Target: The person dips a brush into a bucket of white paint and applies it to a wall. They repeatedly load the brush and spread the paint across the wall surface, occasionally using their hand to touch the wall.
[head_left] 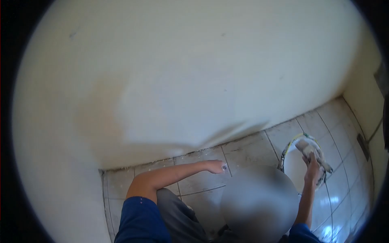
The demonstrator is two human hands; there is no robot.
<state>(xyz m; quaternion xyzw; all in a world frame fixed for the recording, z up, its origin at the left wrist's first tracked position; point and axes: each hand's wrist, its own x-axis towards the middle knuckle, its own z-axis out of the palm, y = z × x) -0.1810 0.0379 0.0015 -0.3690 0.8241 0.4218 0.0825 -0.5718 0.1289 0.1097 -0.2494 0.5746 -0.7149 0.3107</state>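
Observation:
My right hand (312,168) grips a flat, white-smeared tool (304,146), a wide brush or scraper, held over a white bucket (292,165). The bucket stands on the tiled floor at the right, its rim caked with white material. My left hand (214,166) rests on a floor tile close to the foot of the wall, arm stretched out, holding nothing. Blue sleeves cover both upper arms.
A large cream wall (182,73) fills most of the view, with a paler, freshly coated patch above the floor line. Grey floor tiles (247,150) run along its base, dusty at the joint. A second wall (366,101) closes the corner at the right.

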